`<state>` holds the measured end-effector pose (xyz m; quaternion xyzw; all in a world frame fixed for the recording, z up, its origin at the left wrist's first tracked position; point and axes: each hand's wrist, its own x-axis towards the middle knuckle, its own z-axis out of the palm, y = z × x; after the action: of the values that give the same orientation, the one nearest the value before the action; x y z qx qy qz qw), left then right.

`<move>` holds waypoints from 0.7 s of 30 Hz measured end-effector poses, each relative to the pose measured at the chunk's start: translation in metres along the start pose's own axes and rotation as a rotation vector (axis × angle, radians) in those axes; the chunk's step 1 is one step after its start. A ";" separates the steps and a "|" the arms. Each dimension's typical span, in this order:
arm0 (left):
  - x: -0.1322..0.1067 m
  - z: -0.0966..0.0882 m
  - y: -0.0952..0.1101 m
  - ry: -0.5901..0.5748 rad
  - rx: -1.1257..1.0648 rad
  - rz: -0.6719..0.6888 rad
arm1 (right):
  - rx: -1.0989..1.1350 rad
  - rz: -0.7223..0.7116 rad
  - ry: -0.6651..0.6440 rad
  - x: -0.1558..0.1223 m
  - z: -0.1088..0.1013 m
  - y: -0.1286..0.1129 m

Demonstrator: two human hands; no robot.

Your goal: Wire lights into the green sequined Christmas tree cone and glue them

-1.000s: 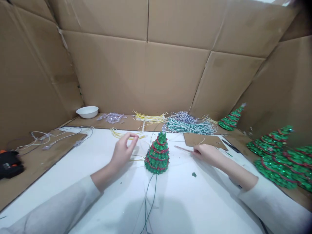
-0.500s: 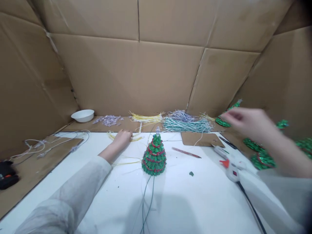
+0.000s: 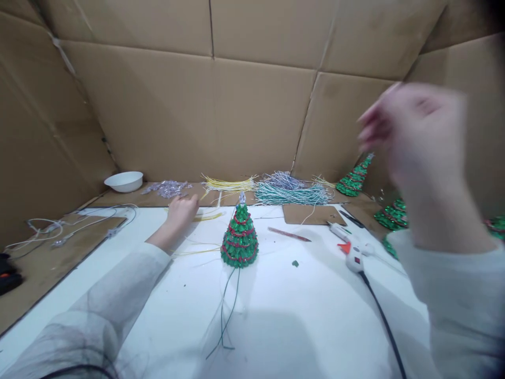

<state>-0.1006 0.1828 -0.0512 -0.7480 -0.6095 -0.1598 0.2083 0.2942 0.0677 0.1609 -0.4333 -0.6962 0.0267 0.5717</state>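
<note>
The green tree (image 3: 240, 242), ringed with red bands and topped by a clear tip, stands upright on the white surface (image 3: 295, 305) in front of me, and I place everything by it. Two dark green wires (image 3: 228, 310) run from its base toward me, and pale yellow wires (image 3: 197, 252) stick out at its left.

My left grip (image 3: 184, 208) is low over the surface, left of the tree and a little beyond it, just beside some loose yellow strands (image 3: 209, 217). My fingertips there are hidden, so I cannot tell whether I am grasping a strand or have released it. My right grip (image 3: 422, 126) is raised well to the right of the tree and higher than its tip, apart from the surface. The fingers curl inward, but they are blurred, and I cannot tell whether they hold anything.

Right of the tree lie a reddish pencil-like stick (image 3: 290, 234), a small green scrap (image 3: 295, 263) and, farther right, a white glue gun (image 3: 355, 259) with an orange trigger. Beyond the tree are a bundle of yellow wires (image 3: 231, 184) and, to its right, a bundle of green wires (image 3: 294, 195). Far to the tree's left sits a white bowl (image 3: 124, 181), near a heap of clear pieces (image 3: 168, 188).
</note>
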 end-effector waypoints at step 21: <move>-0.111 -0.144 0.132 0.219 -0.452 0.430 | 0.512 0.059 -0.675 -0.139 0.094 -0.014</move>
<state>0.0081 -0.0062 0.0033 -0.8652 -0.3608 -0.3229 0.1302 0.2047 0.0135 0.0283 -0.2641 -0.8025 0.3555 0.3999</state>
